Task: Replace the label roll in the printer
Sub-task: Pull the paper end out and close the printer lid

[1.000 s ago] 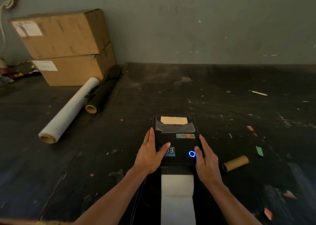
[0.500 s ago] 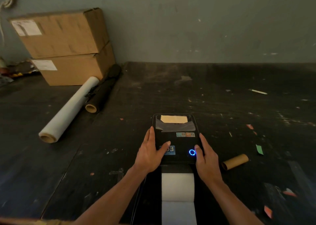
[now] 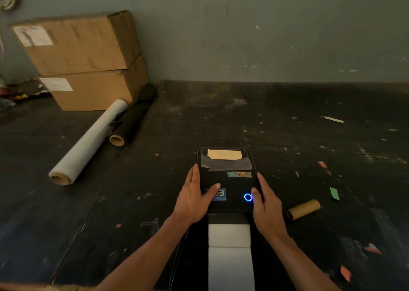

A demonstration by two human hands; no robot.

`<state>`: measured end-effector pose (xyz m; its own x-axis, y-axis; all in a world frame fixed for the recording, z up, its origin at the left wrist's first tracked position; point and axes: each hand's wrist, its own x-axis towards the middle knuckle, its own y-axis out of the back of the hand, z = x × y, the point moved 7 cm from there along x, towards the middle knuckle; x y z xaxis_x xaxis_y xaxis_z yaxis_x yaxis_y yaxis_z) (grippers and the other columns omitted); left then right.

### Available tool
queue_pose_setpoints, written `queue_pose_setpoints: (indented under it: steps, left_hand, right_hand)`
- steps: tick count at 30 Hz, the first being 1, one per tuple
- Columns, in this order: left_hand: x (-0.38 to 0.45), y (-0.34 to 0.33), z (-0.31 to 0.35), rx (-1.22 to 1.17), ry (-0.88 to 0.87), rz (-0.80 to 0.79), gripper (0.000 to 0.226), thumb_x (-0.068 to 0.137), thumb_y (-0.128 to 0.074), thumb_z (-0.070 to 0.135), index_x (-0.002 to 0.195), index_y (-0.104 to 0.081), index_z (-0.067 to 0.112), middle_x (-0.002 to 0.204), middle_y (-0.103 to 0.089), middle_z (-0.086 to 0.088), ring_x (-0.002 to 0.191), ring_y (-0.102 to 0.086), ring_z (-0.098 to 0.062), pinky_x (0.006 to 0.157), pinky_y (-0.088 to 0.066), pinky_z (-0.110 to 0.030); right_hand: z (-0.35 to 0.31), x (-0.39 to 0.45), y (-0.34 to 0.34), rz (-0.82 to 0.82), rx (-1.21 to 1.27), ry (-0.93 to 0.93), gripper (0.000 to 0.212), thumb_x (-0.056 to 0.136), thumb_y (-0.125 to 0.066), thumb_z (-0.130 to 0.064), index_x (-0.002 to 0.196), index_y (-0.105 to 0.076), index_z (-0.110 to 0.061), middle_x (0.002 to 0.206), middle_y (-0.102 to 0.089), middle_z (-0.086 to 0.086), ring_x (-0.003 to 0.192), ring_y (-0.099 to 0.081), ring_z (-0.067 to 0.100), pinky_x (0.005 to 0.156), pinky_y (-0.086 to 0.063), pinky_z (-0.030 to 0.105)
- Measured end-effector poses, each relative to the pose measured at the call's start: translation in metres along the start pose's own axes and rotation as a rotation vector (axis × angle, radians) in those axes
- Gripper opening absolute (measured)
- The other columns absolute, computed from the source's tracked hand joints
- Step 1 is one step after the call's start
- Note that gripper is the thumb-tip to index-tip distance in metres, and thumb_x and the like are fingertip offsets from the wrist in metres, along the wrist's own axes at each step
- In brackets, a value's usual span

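Left hand (image 3: 193, 199): my fingers spread flat, pressing printer (image 3: 228, 180) lid.
Right hand (image 3: 266, 211): likewise flat, thumb beside blue ring.
Label strip (image 3: 230, 257): between my wrists.

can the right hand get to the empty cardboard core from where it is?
Probably yes. The right hand rests on the printer's right edge, and the core lies on the table just to its right with only bare table between them. Nothing blocks a short sideways reach.
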<state>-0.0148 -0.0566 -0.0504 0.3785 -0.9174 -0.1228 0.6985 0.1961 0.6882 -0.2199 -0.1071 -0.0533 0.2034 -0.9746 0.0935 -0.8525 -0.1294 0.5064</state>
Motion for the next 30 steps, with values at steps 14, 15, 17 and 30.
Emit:
queue_pose_setpoints:
  steps: [14, 15, 17, 30]
  left_hand:
    - [0.0003, -0.0002, 0.0018, -0.012, -0.006, 0.001, 0.095, 0.083, -0.058, 0.057, 0.151, 0.002, 0.027, 0.16, -0.01, 0.001, 0.14, -0.028, -0.022, 0.107, -0.037, -0.043]
    - [0.0003, -0.0003, 0.0016, -0.014, -0.004, -0.002, 0.096, 0.083, -0.058, 0.057, 0.151, 0.002, 0.027, 0.16, -0.01, 0.001, 0.14, -0.028, -0.022, 0.108, -0.036, -0.043]
    - [0.0003, -0.0005, 0.0012, -0.021, -0.002, -0.007, 0.096, 0.083, -0.059, 0.057, 0.151, 0.002, 0.027, 0.16, -0.011, 0.001, 0.141, -0.027, -0.022, 0.109, -0.035, -0.046]
    - [0.0002, -0.0003, 0.0015, -0.023, -0.016, -0.004, 0.097, 0.082, -0.059, 0.057, 0.151, 0.002, 0.028, 0.16, -0.011, 0.001, 0.14, -0.028, -0.022, 0.11, -0.036, -0.047]
  right_hand:
    - [-0.0035, -0.0013, 0.0007, -0.001, 0.016, -0.012, 0.053, 0.099, -0.044, -0.024, 0.148, -0.026, -0.019, 0.136, -0.054, 0.014, 0.109, -0.052, 0.018, 0.102, -0.044, 0.053]
    - [-0.0034, -0.0015, 0.0003, -0.003, 0.019, -0.017, 0.053, 0.099, -0.044, -0.025, 0.149, -0.026, -0.02, 0.135, -0.055, 0.015, 0.106, -0.047, 0.014, 0.101, -0.044, 0.053]
    - [-0.0032, -0.0016, 0.0003, -0.004, 0.021, -0.024, 0.053, 0.099, -0.043, -0.026, 0.149, -0.026, -0.02, 0.133, -0.056, 0.017, 0.105, -0.044, 0.013, 0.101, -0.044, 0.053]
    - [-0.0019, -0.0006, -0.0006, -0.028, 0.02, -0.014, 0.053, 0.099, -0.043, -0.026, 0.149, -0.026, -0.021, 0.132, -0.055, 0.02, 0.103, -0.041, 0.012, 0.1, -0.042, 0.052]
